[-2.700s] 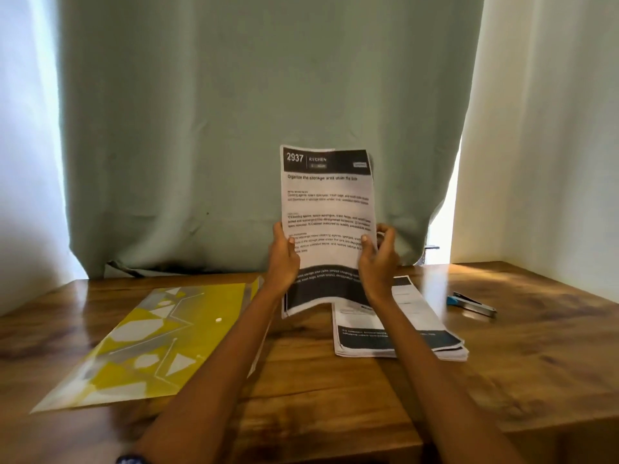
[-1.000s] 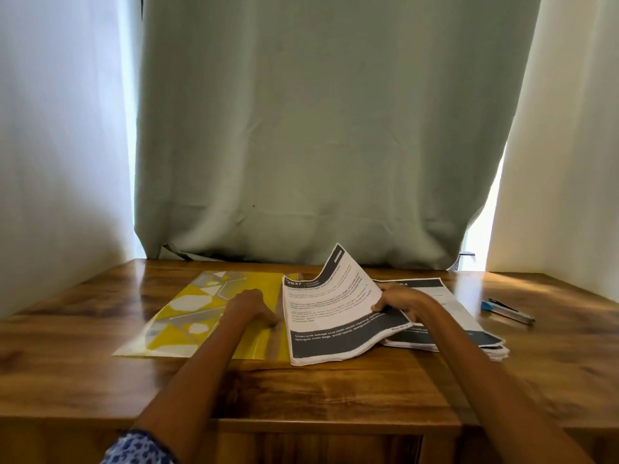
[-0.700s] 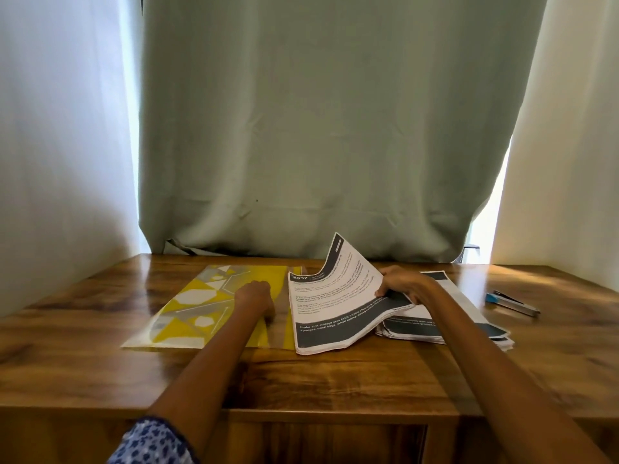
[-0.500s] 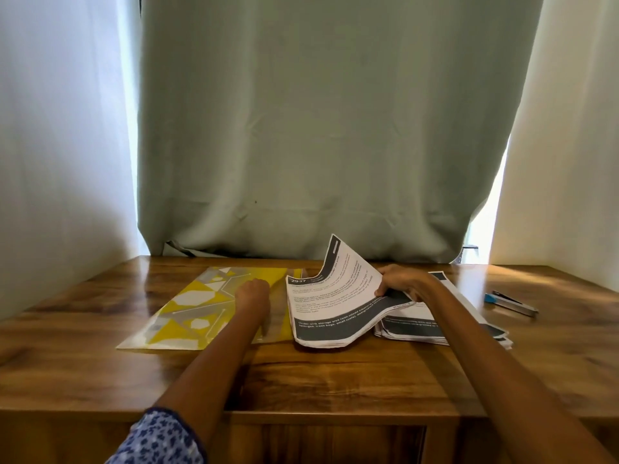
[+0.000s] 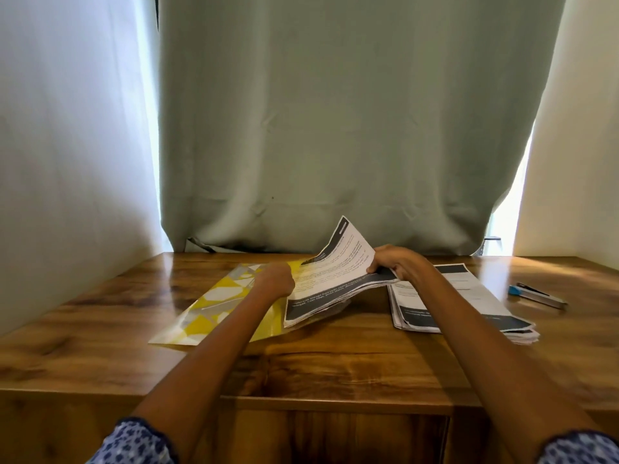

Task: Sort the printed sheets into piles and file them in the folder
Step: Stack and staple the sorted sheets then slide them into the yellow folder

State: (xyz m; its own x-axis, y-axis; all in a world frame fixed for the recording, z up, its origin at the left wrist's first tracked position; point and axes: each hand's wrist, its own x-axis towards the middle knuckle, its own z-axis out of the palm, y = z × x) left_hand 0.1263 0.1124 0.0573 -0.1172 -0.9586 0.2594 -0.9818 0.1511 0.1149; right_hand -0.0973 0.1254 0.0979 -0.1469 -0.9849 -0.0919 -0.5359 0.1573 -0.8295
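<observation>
Two hands of mine reach out over a wooden tabletop [image 5: 335, 363] with a warm brown grain and a glossy finish that catches the light in pale patches. My right hand [image 5: 398, 262] grips the right edge of a small bundle of printed sheets [image 5: 331, 283], thumb on top and fingers curled under, so the far right corner of the bundle lifts and curls up while its near left edge lies low over the folder [image 5: 217, 303]. That folder is yellow with grey and white angular shapes, and it lies flat on the left half of the tabletop. My left hand [image 5: 276, 281] is on the folder just beside the bundle's left edge, fingers bent down; whether they pinch the folder's cover or only press on it I cannot tell. To the right of the bundle a thicker stack of sheets [image 5: 459, 309] with dark bands across them sits flat, apart from the folder. Farther right lies a stapler [image 5: 536, 295] with a blue end, well apart from the papers. A grey-green curtain [image 5: 335, 128] hangs behind the tabletop and reaches its back edge. Pale walls stand on both sides, and bright daylight shows in the gaps beside the curtain. Both my sleeves are blue with a small white print.
</observation>
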